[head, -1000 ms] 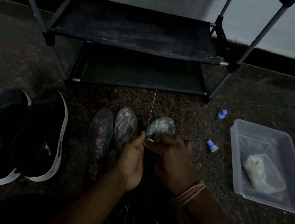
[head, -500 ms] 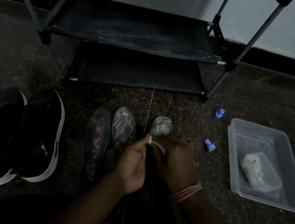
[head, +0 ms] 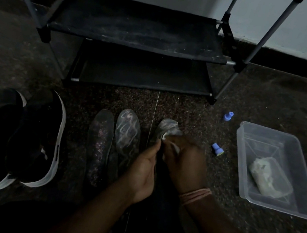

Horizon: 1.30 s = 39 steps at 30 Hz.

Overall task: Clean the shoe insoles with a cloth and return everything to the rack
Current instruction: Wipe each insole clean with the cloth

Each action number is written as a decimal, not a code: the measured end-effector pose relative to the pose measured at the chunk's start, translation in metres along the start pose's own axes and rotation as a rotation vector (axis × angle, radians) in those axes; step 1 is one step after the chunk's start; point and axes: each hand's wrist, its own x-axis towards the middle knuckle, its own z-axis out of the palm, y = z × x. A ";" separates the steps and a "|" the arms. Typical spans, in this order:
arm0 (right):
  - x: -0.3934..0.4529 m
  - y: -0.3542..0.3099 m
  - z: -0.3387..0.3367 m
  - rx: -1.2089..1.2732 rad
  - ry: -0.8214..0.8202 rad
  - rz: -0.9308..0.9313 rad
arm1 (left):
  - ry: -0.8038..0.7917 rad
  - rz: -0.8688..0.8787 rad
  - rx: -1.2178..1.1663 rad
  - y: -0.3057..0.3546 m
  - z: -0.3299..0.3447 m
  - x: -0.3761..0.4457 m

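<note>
The insole (head: 167,127) being cleaned lies on the floor, right of two others (head: 99,144) (head: 127,132). The right hand (head: 185,162) bunches a pale cloth (head: 176,147) against it to wipe; the left hand (head: 145,166) grips its edge, probably steadying it. Shoes (head: 38,142) wait far left, a plastic tub (head: 274,167) right, the rack (head: 137,38) beyond.
</note>
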 end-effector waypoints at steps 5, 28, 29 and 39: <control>-0.002 -0.009 -0.002 0.085 -0.072 -0.004 | -0.012 0.039 -0.035 0.001 -0.002 0.002; 0.004 -0.002 -0.009 0.080 -0.030 0.038 | -0.009 0.239 0.087 -0.004 0.002 0.004; 0.003 -0.004 -0.007 0.101 -0.109 0.041 | -0.004 0.229 0.075 -0.001 -0.001 0.005; 0.021 -0.008 -0.021 0.747 -0.084 0.645 | 0.067 0.137 -0.117 0.017 -0.010 0.010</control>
